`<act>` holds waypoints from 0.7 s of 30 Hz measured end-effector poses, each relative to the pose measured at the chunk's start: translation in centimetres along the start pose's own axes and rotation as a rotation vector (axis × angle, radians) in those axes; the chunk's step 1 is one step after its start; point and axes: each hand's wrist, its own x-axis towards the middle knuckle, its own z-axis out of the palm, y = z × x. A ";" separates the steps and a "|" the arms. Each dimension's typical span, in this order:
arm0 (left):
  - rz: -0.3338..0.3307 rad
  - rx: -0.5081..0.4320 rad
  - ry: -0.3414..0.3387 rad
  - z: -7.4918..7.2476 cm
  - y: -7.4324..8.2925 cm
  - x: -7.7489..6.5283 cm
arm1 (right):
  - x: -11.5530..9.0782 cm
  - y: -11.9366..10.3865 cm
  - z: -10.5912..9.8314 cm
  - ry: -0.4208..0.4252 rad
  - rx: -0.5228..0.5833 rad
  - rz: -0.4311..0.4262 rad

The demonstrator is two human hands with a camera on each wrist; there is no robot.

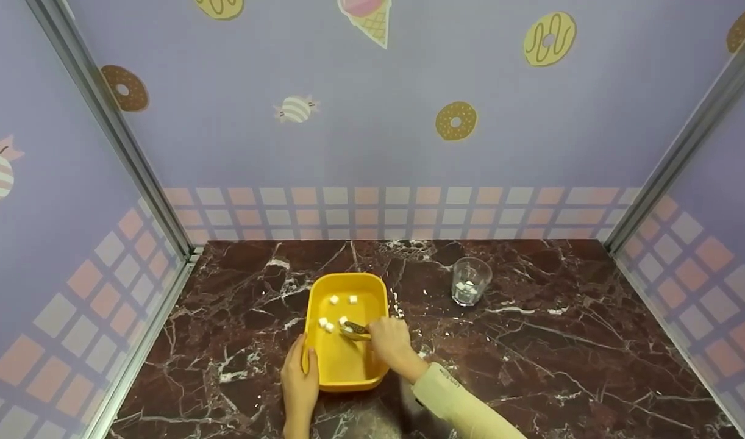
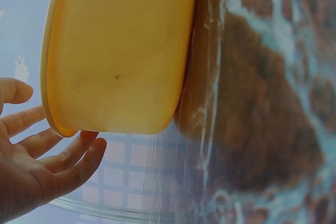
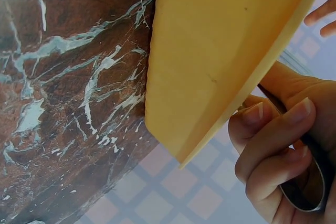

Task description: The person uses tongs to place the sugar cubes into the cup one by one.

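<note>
A yellow rectangular tub [image 1: 347,369] stands on the marble-patterned tabletop with several small white cubes [image 1: 353,299] on its bottom. At the tub's left side my left hand [image 1: 300,378] holds the wall, thumb over the rim and fingers along the outside. My right hand [image 1: 392,342] reaches over the right rim and grips metal tongs [image 1: 360,334], their tips down among the cubes near the tub's middle. The right wrist view shows the tongs' bent metal end [image 3: 307,205] looping out from the curled fingers; the tub wall hides the tips there.
A clear drinking glass [image 1: 472,273] holding some white cubes stands to the right of the tub, towards the back. Patterned wall panels [image 1: 372,146] enclose the tabletop [image 1: 549,360] at the back and both sides.
</note>
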 end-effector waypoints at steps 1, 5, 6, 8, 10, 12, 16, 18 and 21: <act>0.001 0.000 0.000 0.0 0.0 0.0 | 0.0 0.0 0.0 0.003 0.000 -0.001; 0.005 0.005 -0.001 0.0 0.0 0.0 | -0.1 0.3 0.1 0.009 0.011 -0.003; 0.006 0.007 -0.001 0.0 0.0 0.0 | -0.1 0.3 0.1 0.008 0.016 -0.004; 0.010 0.011 -0.001 0.0 0.0 0.0 | -0.1 0.6 0.1 0.007 0.034 -0.006; 0.014 0.016 0.000 0.0 0.0 0.0 | -0.2 0.8 0.1 0.009 0.058 -0.006; 0.018 0.019 0.003 0.0 0.0 0.0 | -0.3 1.1 0.0 0.002 0.091 -0.005; 0.042 0.022 0.016 0.0 -0.1 -0.1 | -0.4 1.7 -0.2 -0.018 0.153 0.005; 0.056 0.022 0.026 0.1 -0.1 -0.1 | -0.5 2.1 -0.3 -0.028 0.176 0.003; 0.072 0.024 0.033 0.2 -0.1 0.0 | -0.5 2.6 -0.3 -0.036 0.198 -0.003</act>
